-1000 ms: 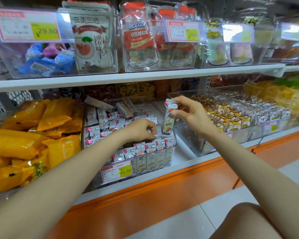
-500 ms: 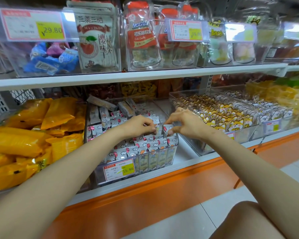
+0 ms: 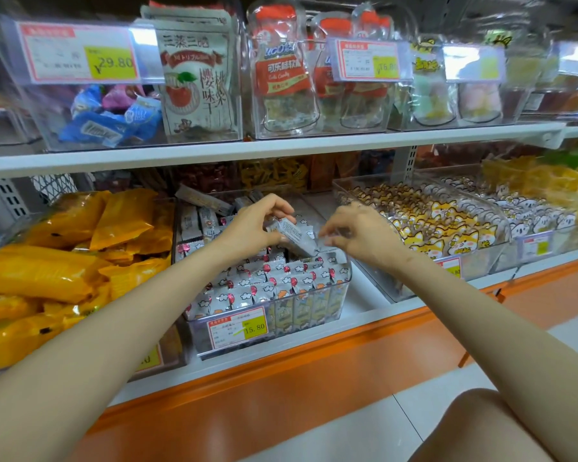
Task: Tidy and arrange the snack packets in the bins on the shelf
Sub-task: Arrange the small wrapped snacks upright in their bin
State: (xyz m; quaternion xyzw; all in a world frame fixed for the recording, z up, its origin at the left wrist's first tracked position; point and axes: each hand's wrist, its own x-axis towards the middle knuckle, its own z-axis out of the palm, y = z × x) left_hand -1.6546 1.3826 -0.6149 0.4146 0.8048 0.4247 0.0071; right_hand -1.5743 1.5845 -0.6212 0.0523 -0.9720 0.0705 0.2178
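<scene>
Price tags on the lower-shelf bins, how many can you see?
4: yellow-packet bin tag, partly behind the left arm; 15.80 tag, centre; fox-packet bin tag; far-right bin tag. More may be hidden.

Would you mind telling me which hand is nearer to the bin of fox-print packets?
Right. The right hand hovers beside the fox-print bin's near-left corner; the left hand is farther left, over the neighbouring bin.

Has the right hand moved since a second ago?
Yes. The right hand has dropped from above the clear bin to its back right corner.
</scene>
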